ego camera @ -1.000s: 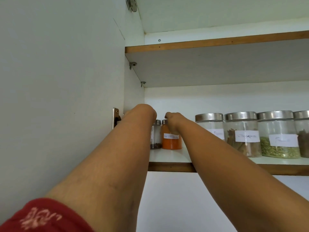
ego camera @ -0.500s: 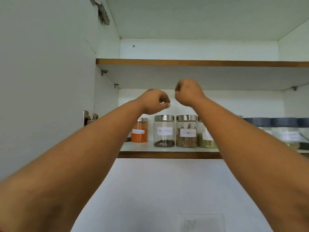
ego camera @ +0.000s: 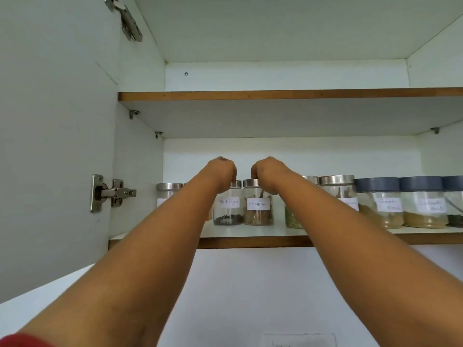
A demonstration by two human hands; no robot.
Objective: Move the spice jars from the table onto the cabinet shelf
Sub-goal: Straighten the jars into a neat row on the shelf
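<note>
- Centrally, clear glass jar with a steel lid and a white label reading "Black Pepper": upright on the white cabinet shelf with a brown wooden front edge, dark peppercorns at its bottom. Landmark for all entries below.
- Left hand: raised just above and in front of the landmark's lid, seen from the back, fingers curled under; whether they touch or pinch the lid cannot be told.
- Right hand: just right of the left hand, apart from it, fingers curled downward at the lid of the neighbouring jar; actual grip cannot be told.
- Clear glass jar with steel lid, labelled "Cinnamon": touching or just beside the landmark's right side, brown sticks inside.
- Steel-lidded glass jar, label mostly hidden: left of the landmark, beyond the left forearm.
- Glass jar of green dried herb: right of the cinnamon jar, partly behind the right forearm.
- Two clear jars with dark blue lids: far right of the landmark, tan powders inside.
- Steel door hinge: far left of the landmark, on the open white door.
</note>
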